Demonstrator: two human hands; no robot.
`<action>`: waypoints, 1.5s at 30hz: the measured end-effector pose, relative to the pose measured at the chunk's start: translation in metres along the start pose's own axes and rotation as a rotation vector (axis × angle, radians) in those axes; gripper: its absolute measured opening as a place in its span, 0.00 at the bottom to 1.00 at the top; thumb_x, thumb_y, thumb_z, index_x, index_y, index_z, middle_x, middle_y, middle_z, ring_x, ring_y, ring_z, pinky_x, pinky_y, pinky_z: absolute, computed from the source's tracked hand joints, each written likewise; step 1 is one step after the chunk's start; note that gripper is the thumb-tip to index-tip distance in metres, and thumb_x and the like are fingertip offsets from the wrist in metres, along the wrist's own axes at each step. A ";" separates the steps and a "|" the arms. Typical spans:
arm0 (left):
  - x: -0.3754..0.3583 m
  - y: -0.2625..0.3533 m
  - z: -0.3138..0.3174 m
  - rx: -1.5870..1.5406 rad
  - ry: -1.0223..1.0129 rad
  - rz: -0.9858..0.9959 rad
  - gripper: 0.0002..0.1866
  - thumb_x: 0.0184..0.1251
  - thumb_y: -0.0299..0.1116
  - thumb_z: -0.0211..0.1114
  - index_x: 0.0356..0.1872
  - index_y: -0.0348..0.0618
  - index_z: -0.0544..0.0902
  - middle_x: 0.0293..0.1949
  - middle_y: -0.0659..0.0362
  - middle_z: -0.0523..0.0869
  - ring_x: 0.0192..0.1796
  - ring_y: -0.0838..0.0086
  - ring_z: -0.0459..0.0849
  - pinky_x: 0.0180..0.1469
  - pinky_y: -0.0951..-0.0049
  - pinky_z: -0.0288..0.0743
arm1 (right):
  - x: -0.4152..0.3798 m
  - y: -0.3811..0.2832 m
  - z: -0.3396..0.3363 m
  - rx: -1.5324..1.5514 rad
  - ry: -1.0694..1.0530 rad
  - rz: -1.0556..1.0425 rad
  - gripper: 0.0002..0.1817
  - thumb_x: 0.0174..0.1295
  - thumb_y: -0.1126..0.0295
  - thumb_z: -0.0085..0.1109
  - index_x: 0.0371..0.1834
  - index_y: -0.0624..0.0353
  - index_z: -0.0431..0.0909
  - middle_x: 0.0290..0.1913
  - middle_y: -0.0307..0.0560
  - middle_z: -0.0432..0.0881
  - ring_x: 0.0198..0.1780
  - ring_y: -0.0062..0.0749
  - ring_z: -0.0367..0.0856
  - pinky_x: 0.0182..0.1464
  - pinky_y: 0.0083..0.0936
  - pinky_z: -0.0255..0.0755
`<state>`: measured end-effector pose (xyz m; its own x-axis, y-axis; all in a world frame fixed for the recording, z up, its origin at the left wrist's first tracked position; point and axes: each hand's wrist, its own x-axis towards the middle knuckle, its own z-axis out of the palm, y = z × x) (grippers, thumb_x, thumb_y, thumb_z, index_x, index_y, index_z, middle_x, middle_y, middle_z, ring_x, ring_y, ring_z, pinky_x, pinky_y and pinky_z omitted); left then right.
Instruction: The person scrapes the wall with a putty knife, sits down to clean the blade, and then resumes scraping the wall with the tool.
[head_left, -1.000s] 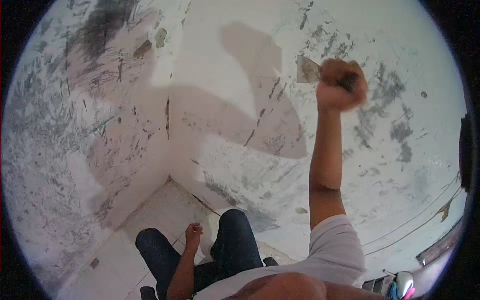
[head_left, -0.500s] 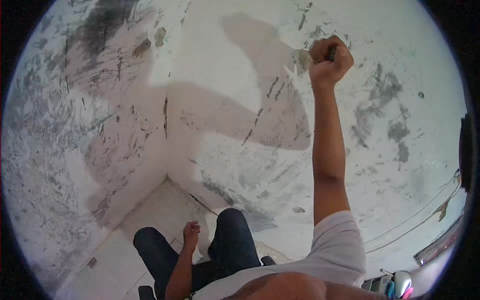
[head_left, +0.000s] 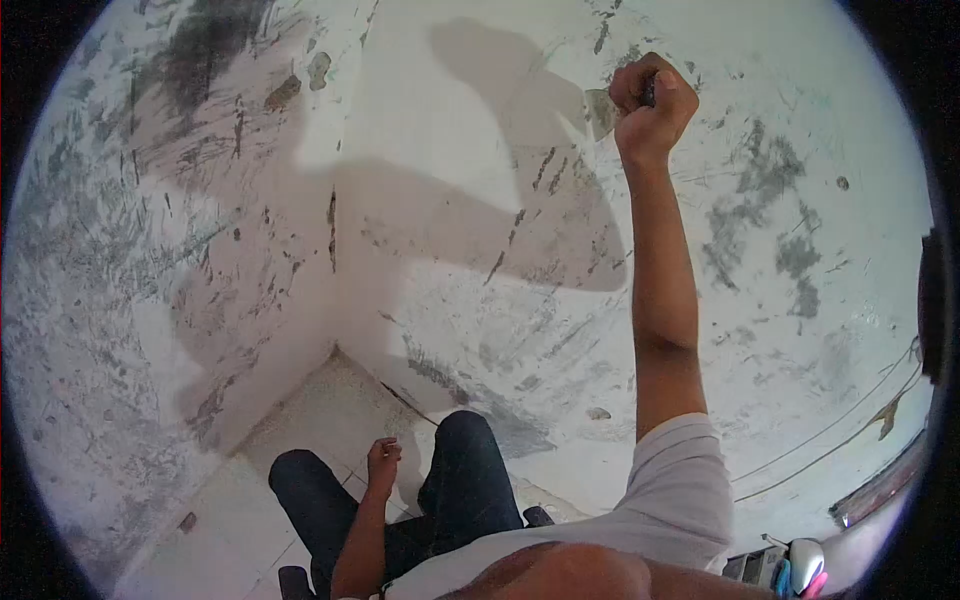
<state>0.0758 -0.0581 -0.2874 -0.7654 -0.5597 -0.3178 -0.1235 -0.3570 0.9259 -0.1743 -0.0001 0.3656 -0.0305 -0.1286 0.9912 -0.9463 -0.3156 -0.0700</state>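
Observation:
My right hand [head_left: 655,108] is raised at the end of an outstretched arm, right at the wall [head_left: 560,340]. Its fingers are wrapped round a dark-handled scraper [head_left: 649,92]. The handle's dark end shows between thumb and fingers, while most of the tool is hidden by the fist. A grey-tan patch [head_left: 600,113] shows just left of the knuckles. Lower down, between my knees, my left hand [head_left: 383,465] hangs with loosely curled fingers that are partly apart, and no object shows in it.
Two scuffed white walls meet at a corner left of centre, with dark streaks and chipped spots. My arm's shadow falls across them. Below lies a tiled floor [head_left: 215,500] under my bent legs. At right, thin cables [head_left: 800,470] run along the wall, near several items [head_left: 800,565] at the bottom.
My right fist with the scraper has shifted slightly up and left along the wall, and its shadow has shifted too. My left hand stays between the knees.

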 end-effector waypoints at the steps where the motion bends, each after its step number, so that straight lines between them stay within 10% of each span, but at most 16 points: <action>1: 0.008 0.005 -0.001 -0.015 -0.014 0.086 0.13 0.66 0.28 0.60 0.50 0.40 0.78 0.37 0.57 0.83 0.39 0.73 0.82 0.43 0.71 0.78 | 0.002 -0.015 0.007 0.093 -0.009 0.051 0.21 0.61 0.54 0.44 0.15 0.51 0.54 0.15 0.36 0.55 0.17 0.23 0.50 0.22 0.26 0.41; 4: 0.015 0.011 0.001 -0.032 0.033 0.030 0.12 0.67 0.29 0.60 0.49 0.38 0.79 0.37 0.58 0.82 0.39 0.74 0.81 0.43 0.71 0.78 | 0.008 -0.006 -0.022 0.567 -0.046 -0.069 0.22 0.61 0.51 0.50 0.17 0.56 0.68 0.13 0.35 0.58 0.15 0.26 0.50 0.22 0.28 0.43; 5: 0.010 0.008 0.002 -0.026 0.053 0.006 0.12 0.66 0.28 0.60 0.48 0.38 0.79 0.37 0.58 0.82 0.38 0.74 0.81 0.42 0.72 0.78 | 0.005 0.025 -0.012 0.100 0.165 0.029 0.23 0.62 0.50 0.50 0.17 0.56 0.67 0.13 0.35 0.57 0.16 0.26 0.50 0.23 0.28 0.43; 8: 0.001 0.026 0.004 -0.002 0.045 0.009 0.11 0.66 0.27 0.60 0.48 0.37 0.79 0.35 0.58 0.82 0.37 0.75 0.80 0.41 0.73 0.77 | 0.008 -0.003 -0.005 0.099 -0.111 -0.058 0.23 0.62 0.55 0.46 0.15 0.60 0.63 0.16 0.39 0.65 0.16 0.22 0.56 0.19 0.25 0.54; 11: 0.003 0.025 0.005 -0.038 0.035 -0.016 0.11 0.65 0.27 0.60 0.48 0.38 0.79 0.34 0.59 0.81 0.36 0.76 0.79 0.41 0.74 0.76 | 0.012 -0.008 -0.020 0.683 -0.052 -0.039 0.21 0.63 0.60 0.43 0.15 0.60 0.63 0.15 0.39 0.64 0.16 0.21 0.58 0.19 0.24 0.53; 13: 0.002 0.013 0.000 -0.048 0.019 0.019 0.12 0.65 0.27 0.60 0.48 0.38 0.79 0.34 0.59 0.81 0.36 0.76 0.79 0.41 0.74 0.76 | 0.009 0.013 -0.003 0.040 0.005 -0.032 0.24 0.61 0.48 0.44 0.18 0.56 0.68 0.15 0.36 0.60 0.17 0.26 0.51 0.21 0.27 0.43; 18: 0.007 0.025 0.005 -0.122 0.031 0.012 0.12 0.64 0.26 0.60 0.48 0.39 0.79 0.33 0.61 0.80 0.35 0.76 0.78 0.41 0.75 0.75 | 0.013 -0.012 -0.013 0.555 -0.025 0.027 0.18 0.56 0.57 0.44 0.15 0.51 0.54 0.14 0.34 0.51 0.17 0.26 0.48 0.22 0.27 0.42; 22: -0.002 0.029 0.005 -0.045 0.035 0.046 0.12 0.64 0.27 0.61 0.48 0.40 0.79 0.33 0.61 0.80 0.35 0.75 0.79 0.41 0.72 0.75 | 0.012 -0.014 0.011 0.165 0.025 0.113 0.19 0.57 0.54 0.44 0.16 0.54 0.55 0.16 0.36 0.52 0.18 0.26 0.47 0.23 0.29 0.42; 25: 0.002 0.033 0.008 -0.033 0.029 0.033 0.12 0.64 0.27 0.62 0.48 0.38 0.78 0.33 0.60 0.80 0.35 0.75 0.79 0.41 0.71 0.75 | 0.022 -0.002 -0.027 0.776 -0.154 0.014 0.21 0.61 0.52 0.46 0.19 0.56 0.67 0.15 0.37 0.57 0.17 0.27 0.49 0.22 0.30 0.44; 26: 0.000 0.032 0.008 -0.031 0.028 0.055 0.12 0.64 0.27 0.62 0.48 0.38 0.78 0.34 0.60 0.80 0.35 0.75 0.79 0.42 0.71 0.75 | 0.016 0.024 -0.009 0.190 0.139 0.108 0.22 0.63 0.50 0.46 0.20 0.56 0.68 0.15 0.36 0.56 0.17 0.26 0.48 0.22 0.30 0.45; 31: -0.003 0.027 0.007 -0.090 0.038 0.023 0.12 0.66 0.29 0.62 0.48 0.36 0.78 0.33 0.59 0.80 0.36 0.74 0.80 0.42 0.71 0.76 | 0.016 -0.007 -0.013 0.613 -0.202 -0.141 0.22 0.64 0.52 0.45 0.20 0.57 0.67 0.13 0.35 0.52 0.16 0.25 0.47 0.21 0.29 0.41; 32: 0.002 0.020 0.008 -0.037 0.061 0.010 0.11 0.67 0.28 0.60 0.48 0.36 0.78 0.32 0.60 0.80 0.35 0.75 0.80 0.42 0.72 0.76 | 0.017 -0.001 -0.007 0.583 0.087 0.070 0.21 0.62 0.52 0.45 0.18 0.55 0.62 0.14 0.34 0.52 0.17 0.23 0.46 0.23 0.28 0.39; 35: 0.003 0.017 0.003 -0.063 0.028 0.064 0.11 0.68 0.29 0.60 0.48 0.37 0.78 0.32 0.60 0.80 0.36 0.75 0.80 0.42 0.73 0.76 | 0.021 0.000 0.012 0.162 -0.072 -0.004 0.22 0.59 0.49 0.44 0.16 0.51 0.57 0.14 0.34 0.54 0.18 0.23 0.45 0.24 0.27 0.37; 38: 0.006 0.019 0.000 -0.004 0.039 0.042 0.11 0.68 0.30 0.59 0.48 0.36 0.78 0.32 0.60 0.80 0.35 0.75 0.79 0.42 0.73 0.75 | 0.040 -0.002 -0.011 0.845 -0.185 0.036 0.20 0.63 0.57 0.42 0.18 0.57 0.59 0.15 0.37 0.53 0.18 0.24 0.47 0.24 0.29 0.39; 43: -0.004 0.035 0.007 0.048 0.069 -0.020 0.11 0.65 0.28 0.61 0.48 0.39 0.78 0.32 0.60 0.79 0.36 0.74 0.80 0.43 0.72 0.77 | 0.048 -0.006 -0.001 0.168 -0.105 0.076 0.20 0.58 0.52 0.44 0.15 0.53 0.59 0.15 0.35 0.55 0.17 0.25 0.48 0.24 0.27 0.41; 45: 0.003 0.034 0.006 0.017 0.056 0.026 0.11 0.65 0.28 0.61 0.48 0.39 0.78 0.33 0.60 0.80 0.36 0.74 0.80 0.43 0.71 0.77 | 0.053 -0.013 -0.021 0.714 -0.247 -0.102 0.17 0.61 0.61 0.41 0.16 0.57 0.60 0.15 0.37 0.56 0.18 0.25 0.49 0.23 0.28 0.44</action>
<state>0.0655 -0.0680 -0.2559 -0.7317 -0.6100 -0.3043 -0.1153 -0.3293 0.9372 -0.1702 0.0170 0.4217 0.1982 -0.2465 0.9487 -0.4999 -0.8579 -0.1185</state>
